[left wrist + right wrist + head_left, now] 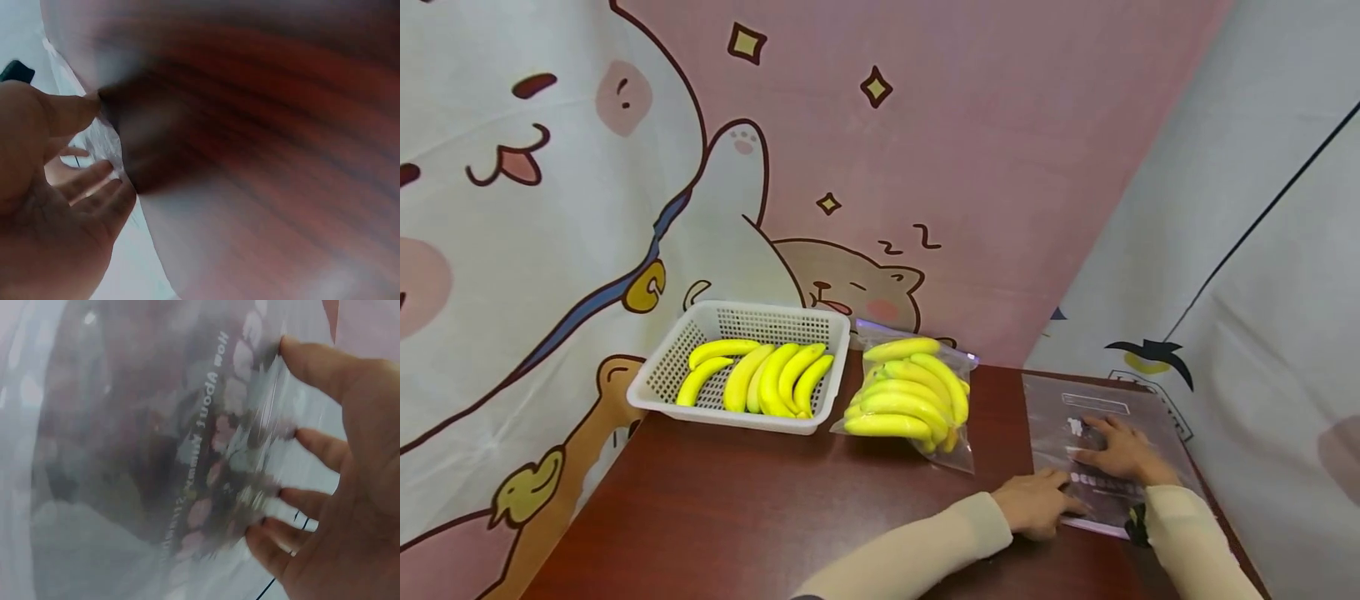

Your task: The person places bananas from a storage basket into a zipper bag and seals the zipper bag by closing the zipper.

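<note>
A flat clear plastic bag (1075,392) with white and pink print lies at the right of the table. My right hand (1123,450) rests on it with fingers spread; in the right wrist view the fingertips (287,431) touch the printed film, which wrinkles beneath them. My left hand (1037,504) is at the bag's near left edge. Seen from the left wrist, its thumb and fingers (119,200) stand apart at the edge, with crinkled film (103,140) between them. A zip bag (958,462) filled with several yellow bananas (902,404) lies left of my hands.
A white plastic basket (737,422) holding several bananas (778,375) stands at the back left of the brown table (737,508). Cartoon-printed cloth (985,167) hangs behind and at both sides. A dark device (1137,525) sits at my right wrist.
</note>
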Available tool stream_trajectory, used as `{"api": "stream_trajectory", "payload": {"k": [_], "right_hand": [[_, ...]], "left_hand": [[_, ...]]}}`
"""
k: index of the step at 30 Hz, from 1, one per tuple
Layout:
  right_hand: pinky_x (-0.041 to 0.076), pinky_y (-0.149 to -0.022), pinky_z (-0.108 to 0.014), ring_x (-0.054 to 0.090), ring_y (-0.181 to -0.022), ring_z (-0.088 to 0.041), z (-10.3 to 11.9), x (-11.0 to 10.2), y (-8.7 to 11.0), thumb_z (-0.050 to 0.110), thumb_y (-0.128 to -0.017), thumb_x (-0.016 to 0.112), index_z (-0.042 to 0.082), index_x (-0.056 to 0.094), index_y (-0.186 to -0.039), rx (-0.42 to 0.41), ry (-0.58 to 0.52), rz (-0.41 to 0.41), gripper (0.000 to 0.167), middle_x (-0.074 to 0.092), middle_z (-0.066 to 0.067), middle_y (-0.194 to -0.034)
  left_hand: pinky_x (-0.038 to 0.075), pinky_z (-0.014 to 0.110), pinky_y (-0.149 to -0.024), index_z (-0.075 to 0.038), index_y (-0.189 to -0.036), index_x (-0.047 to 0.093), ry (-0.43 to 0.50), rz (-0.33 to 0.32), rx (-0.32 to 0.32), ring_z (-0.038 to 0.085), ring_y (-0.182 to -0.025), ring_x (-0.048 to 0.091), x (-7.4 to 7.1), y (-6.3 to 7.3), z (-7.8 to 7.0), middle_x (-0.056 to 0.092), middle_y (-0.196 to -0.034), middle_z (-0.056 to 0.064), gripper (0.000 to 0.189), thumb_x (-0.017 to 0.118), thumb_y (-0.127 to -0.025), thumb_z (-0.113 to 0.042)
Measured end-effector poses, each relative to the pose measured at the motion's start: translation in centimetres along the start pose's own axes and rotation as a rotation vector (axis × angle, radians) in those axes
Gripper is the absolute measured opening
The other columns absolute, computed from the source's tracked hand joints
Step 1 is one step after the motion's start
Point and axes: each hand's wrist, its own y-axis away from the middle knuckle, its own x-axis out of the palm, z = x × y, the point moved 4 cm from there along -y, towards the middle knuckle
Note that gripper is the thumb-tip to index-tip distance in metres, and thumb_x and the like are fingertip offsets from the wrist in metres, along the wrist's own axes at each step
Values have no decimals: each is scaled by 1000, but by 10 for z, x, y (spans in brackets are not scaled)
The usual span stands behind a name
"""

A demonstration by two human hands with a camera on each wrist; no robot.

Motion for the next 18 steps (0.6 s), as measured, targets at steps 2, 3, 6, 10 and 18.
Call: {"api": "stream_trajectory", "payload": {"k": [2, 3, 6, 10, 18], "right_hand": [[28, -97, -88, 17, -131, -77, 5, 2, 3, 56, -91, 69, -2, 33, -153, 41, -2, 6, 92, 19, -46, -151], [30, -96, -88, 17, -131, -76, 8, 3, 5, 57, -91, 68, -2, 32, -153, 58, -1, 10, 93, 19, -46, -150], [33, -96, -86, 18, -130, -76, 18, 6, 10, 58, -92, 66, -4, 30, -152, 101, 8, 15, 94, 19, -49, -147], [37, -96, -82, 22, -128, -77, 30, 10, 15, 61, -93, 62, -8, 29, -149, 149, 52, 28, 95, 23, -55, -141], [39, -97, -79, 23, -127, -78, 40, 18, 17, 71, -90, 56, -12, 25, -148, 306, 69, 68, 106, 23, -58, -138]], "left_hand": [[45, 17, -104, -59, -146, 43, 2, -12, 20, -3, -148, 26, 1, 4, 7, 28, -161, -21, 53, 62, -100, -41], [44, 16, -105, -59, -145, 44, 5, -19, 25, -3, -149, 26, 1, 6, 11, 28, -162, -21, 53, 63, -99, -39], [43, 14, -103, -56, -141, 53, -7, -60, 35, -3, -146, 32, 0, 12, 20, 33, -160, -21, 52, 68, -95, -35], [47, 15, -98, -52, -133, 60, -23, -95, 31, -3, -142, 37, -2, 20, 29, 39, -157, -21, 48, 73, -91, -33], [52, 19, -79, -48, -124, 62, -74, -145, -27, 0, -134, 45, -8, 31, 34, 48, -146, -20, 42, 77, -87, -35]]}}
